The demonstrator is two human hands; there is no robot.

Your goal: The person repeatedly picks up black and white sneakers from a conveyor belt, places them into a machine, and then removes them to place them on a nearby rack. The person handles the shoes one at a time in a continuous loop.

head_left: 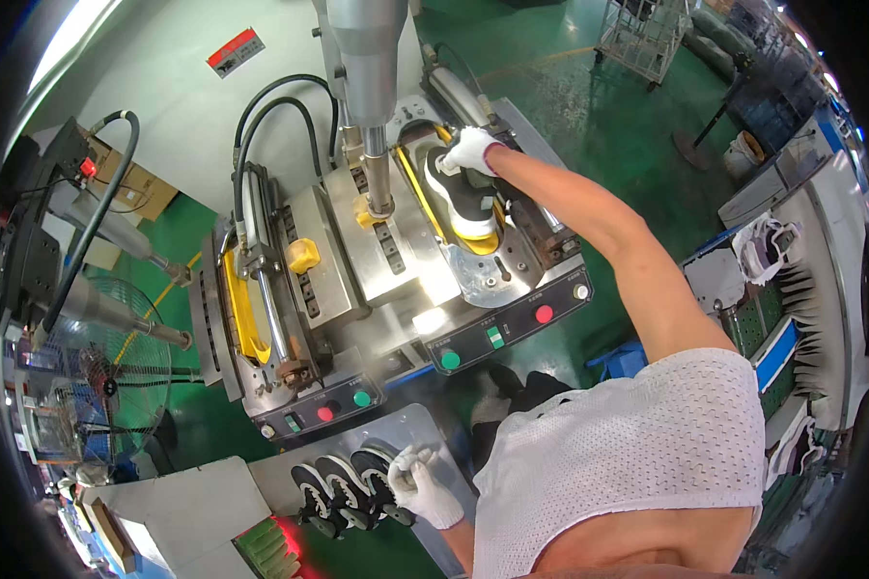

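Note:
A black sneaker with a white sole sits between yellow pads in the right station of a metal press machine. My right hand, in a white glove, is closed on the far end of that sneaker. Low in the view, my gloved left hand is beside a row of dark sneakers on a grey metal shelf. Its fingers are curled in, close against the nearest of these shoes. Whether anything lies inside the fingers is hidden.
A control panel with green and red buttons runs along the press's front. Above the press hangs a thick metal cylinder. A floor fan stands at left. On the right are a rack with shoes and a blue bin.

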